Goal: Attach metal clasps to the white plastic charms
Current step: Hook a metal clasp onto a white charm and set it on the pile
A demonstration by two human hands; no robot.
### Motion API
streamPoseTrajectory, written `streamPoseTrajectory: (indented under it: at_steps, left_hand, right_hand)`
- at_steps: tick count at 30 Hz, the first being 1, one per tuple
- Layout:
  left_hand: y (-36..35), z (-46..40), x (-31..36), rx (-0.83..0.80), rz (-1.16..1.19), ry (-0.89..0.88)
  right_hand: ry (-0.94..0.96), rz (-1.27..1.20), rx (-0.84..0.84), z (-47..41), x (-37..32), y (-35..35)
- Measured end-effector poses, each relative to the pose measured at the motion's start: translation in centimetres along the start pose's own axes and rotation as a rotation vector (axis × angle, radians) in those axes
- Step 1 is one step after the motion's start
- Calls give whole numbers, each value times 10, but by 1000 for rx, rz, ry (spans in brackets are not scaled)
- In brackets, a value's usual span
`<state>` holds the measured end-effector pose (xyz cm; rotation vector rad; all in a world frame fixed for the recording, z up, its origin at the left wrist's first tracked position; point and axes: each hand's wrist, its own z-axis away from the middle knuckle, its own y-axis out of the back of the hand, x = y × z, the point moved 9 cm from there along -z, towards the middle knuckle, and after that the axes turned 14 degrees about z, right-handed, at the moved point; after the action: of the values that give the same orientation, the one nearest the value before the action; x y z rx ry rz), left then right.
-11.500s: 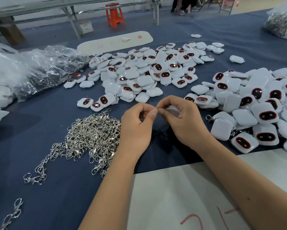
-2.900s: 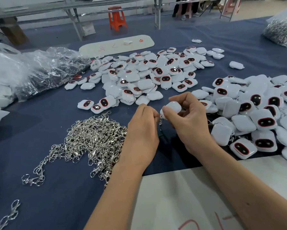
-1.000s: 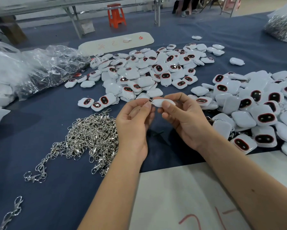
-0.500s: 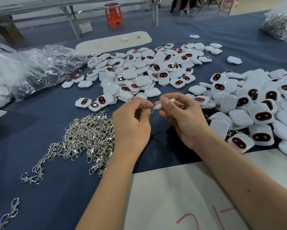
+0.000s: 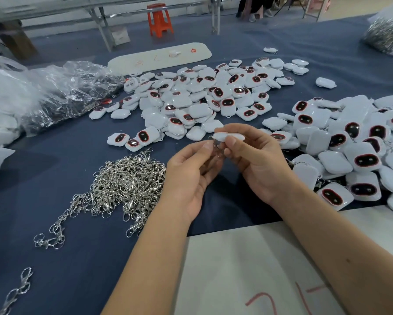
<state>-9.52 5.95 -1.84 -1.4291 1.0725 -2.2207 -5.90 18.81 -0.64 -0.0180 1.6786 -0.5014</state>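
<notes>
My right hand point(image 5: 257, 164) pinches a white plastic charm point(image 5: 228, 136) edge-on between thumb and fingers, above the blue cloth. My left hand point(image 5: 191, 176) pinches a small metal clasp point(image 5: 216, 148) right at the charm's left end, where its ring meets the charm. A tangled heap of silver clasps point(image 5: 125, 187) lies just left of my left hand. Loose white charms with red-rimmed dark faces are spread in a pile point(image 5: 204, 98) beyond my hands. A second pile of charms point(image 5: 354, 151) lies to the right.
Clear plastic bags point(image 5: 54, 94) sit at the far left, and another bag of metal parts point(image 5: 388, 35) at the far right. A white board point(image 5: 254, 269) lies under my forearms and a long white one point(image 5: 159, 56) beyond the charms. Stray clasps point(image 5: 16, 292) lie bottom left.
My hands have stayed together at the same spot. The charm in my right hand has turned slightly, and the clasp now hangs below its left end between my fingertips.
</notes>
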Motion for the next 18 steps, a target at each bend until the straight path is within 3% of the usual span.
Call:
streamPoseTrajectory:
  at_steps: [7,12,18]
  left_hand:
    - [5,1,11,80,9,-142]
    - [12,2,31,153,-184,-382]
    - [7,4,46,119,-433,-561]
  right_hand:
    - [14,90,-55,1,3,-6]
    - [55,220,-43,1,1,-5]
    - [54,176,-45,2,1,-4]
